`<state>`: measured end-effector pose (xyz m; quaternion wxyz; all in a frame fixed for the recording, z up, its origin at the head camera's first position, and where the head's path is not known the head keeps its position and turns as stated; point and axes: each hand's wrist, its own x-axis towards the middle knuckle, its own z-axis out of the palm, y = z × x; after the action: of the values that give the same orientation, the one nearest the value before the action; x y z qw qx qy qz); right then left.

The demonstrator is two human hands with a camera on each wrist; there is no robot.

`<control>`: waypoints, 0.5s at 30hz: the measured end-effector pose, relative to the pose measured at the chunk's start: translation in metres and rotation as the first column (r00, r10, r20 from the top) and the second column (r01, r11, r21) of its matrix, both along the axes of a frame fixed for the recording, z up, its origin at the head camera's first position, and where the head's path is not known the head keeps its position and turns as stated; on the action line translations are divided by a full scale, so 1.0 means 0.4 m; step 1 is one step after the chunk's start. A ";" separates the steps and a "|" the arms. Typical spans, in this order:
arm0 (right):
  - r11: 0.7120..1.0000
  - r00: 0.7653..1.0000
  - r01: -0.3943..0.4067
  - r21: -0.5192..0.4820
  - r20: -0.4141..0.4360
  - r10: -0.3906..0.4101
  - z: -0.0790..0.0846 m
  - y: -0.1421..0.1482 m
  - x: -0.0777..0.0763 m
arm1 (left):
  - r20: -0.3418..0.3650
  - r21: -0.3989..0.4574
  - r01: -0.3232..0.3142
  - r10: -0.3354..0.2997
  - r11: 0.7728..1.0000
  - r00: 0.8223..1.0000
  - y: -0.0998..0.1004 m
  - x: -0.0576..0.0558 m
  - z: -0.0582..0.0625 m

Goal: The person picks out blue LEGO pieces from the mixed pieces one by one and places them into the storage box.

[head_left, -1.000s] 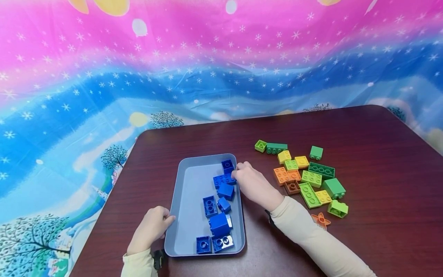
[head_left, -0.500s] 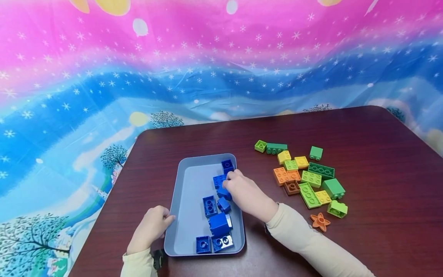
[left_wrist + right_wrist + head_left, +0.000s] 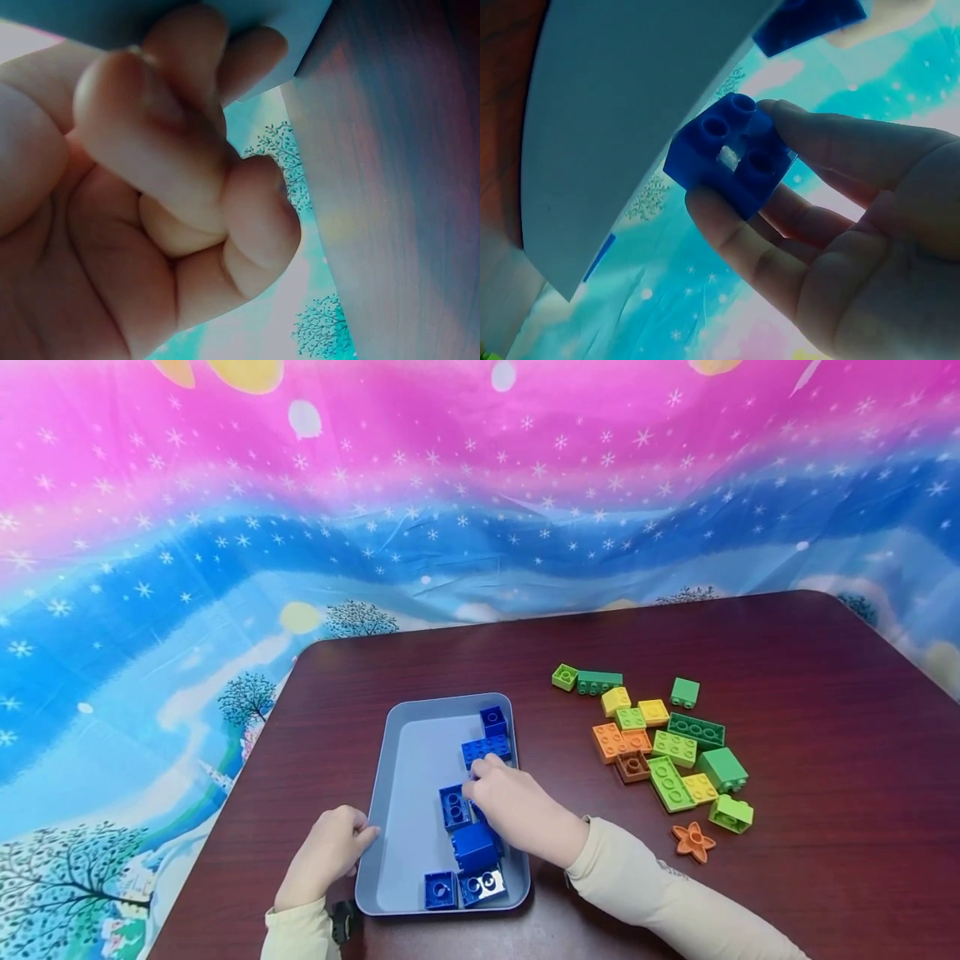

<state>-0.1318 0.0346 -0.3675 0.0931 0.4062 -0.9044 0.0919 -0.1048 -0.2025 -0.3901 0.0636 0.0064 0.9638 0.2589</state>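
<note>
A grey-blue tray (image 3: 408, 777) lies on the table with several blue bricks along its right side. My left hand (image 3: 322, 856) holds the tray's left rim, its fingers curled near the tray's edge in the left wrist view. Over the right side of the tray is my right hand (image 3: 528, 810). It pinches a blue toy brick (image 3: 724, 154) between thumb and fingers, studs facing the wrist camera. In the head view the hand hides that brick. A blue brick with several studs (image 3: 486, 750) lies just beyond the right fingertips, and a hollow-side-up one (image 3: 453, 807) lies left of them.
Right of the tray sits a loose group of green (image 3: 723, 768), yellow (image 3: 653, 712) and orange (image 3: 608, 741) bricks. An orange flower piece (image 3: 693, 841) lies nearest to the right sleeve (image 3: 637, 877). A patterned cloth (image 3: 480, 527) hangs behind the table.
My right hand has moved from the tray's far right rim nearer and leftward over the blue bricks. One blue brick is no longer visible where it lay. The left hand stays in place.
</note>
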 end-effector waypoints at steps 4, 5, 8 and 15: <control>1.000 1.000 -0.025 0.013 0.016 0.025 -0.008 -0.007 0.006 | -0.002 -0.001 0.001 -0.001 1.000 1.000 0.000 0.000 0.000; 0.999 0.999 -0.031 0.016 0.013 0.031 -0.010 -0.008 0.006 | 0.000 0.001 0.001 -0.001 1.000 1.000 0.000 -0.001 0.000; 0.998 0.999 -0.046 0.032 -0.016 0.046 -0.013 -0.013 0.010 | 0.006 0.002 -0.003 0.003 1.000 1.000 0.000 -0.001 0.001; 0.996 0.997 -0.066 0.054 -0.043 0.068 -0.019 -0.024 0.017 | 0.024 -0.003 -0.009 0.009 1.000 1.000 0.000 -0.001 0.000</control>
<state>-0.1249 0.0252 -0.3753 0.0995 0.4407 -0.8900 0.0618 -0.1053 -0.2026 -0.3899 0.0740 -0.0011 0.9633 0.2581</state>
